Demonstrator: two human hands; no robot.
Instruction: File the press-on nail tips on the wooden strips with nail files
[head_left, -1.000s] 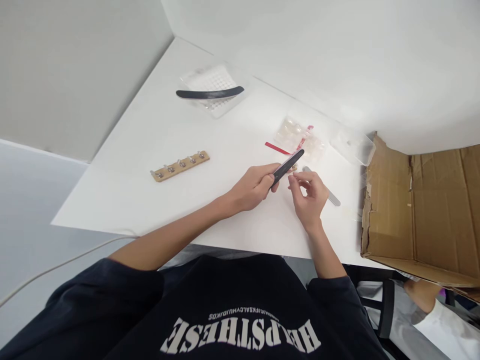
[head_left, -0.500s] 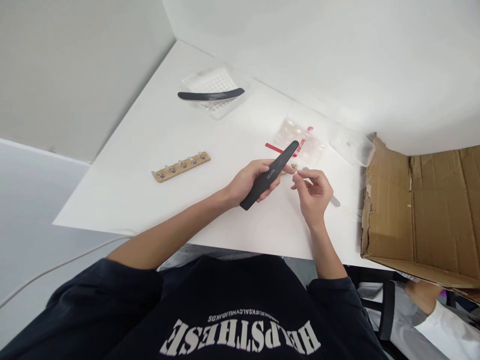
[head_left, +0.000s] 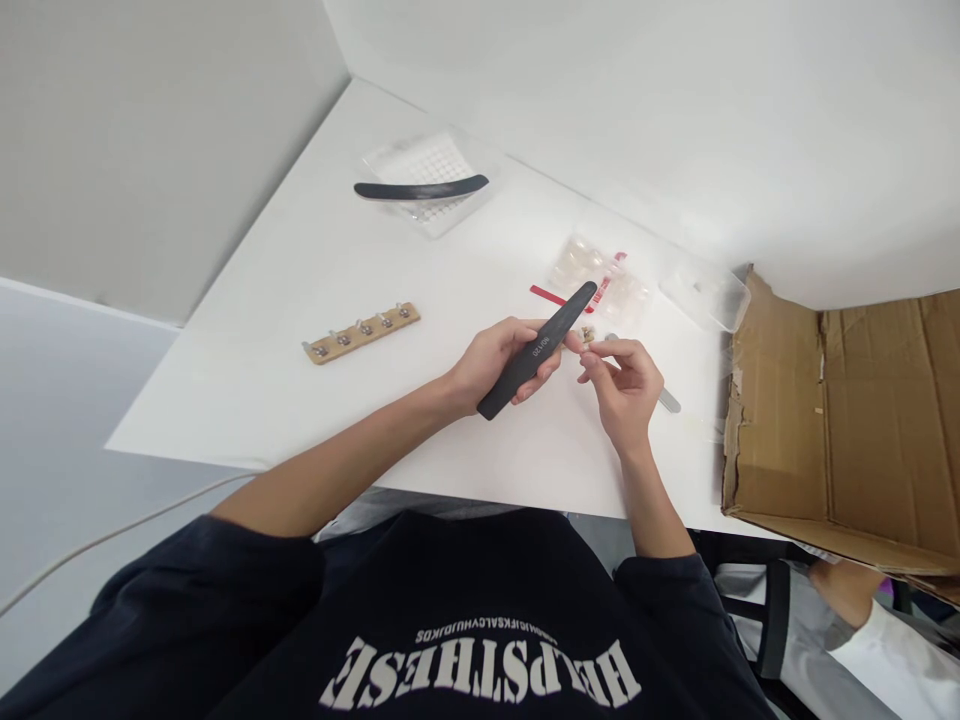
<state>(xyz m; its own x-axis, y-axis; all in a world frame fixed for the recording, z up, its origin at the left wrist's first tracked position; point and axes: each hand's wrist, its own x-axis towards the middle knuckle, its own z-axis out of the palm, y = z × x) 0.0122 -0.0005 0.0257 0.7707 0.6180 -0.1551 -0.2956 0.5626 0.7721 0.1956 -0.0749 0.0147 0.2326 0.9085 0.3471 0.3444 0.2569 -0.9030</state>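
A dark navy sweatshirt (head_left: pixel 480 590) is worn, with distressed white block lettering (head_left: pixel 480 675) printed across the chest at six o'clock. Its sleeves, at seven (head_left: pixel 225 590) and five (head_left: pixel 675 600) o'clock, end above the wrists; the left hand (head_left: pixel 502 365) and right hand (head_left: pixel 626 390) are left bare.

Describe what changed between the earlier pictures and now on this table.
The left hand shifted the long black nail file so its lower end sticks out past the hand; the right hand moved closer. The curved black file on the clear plastic tray stayed put.
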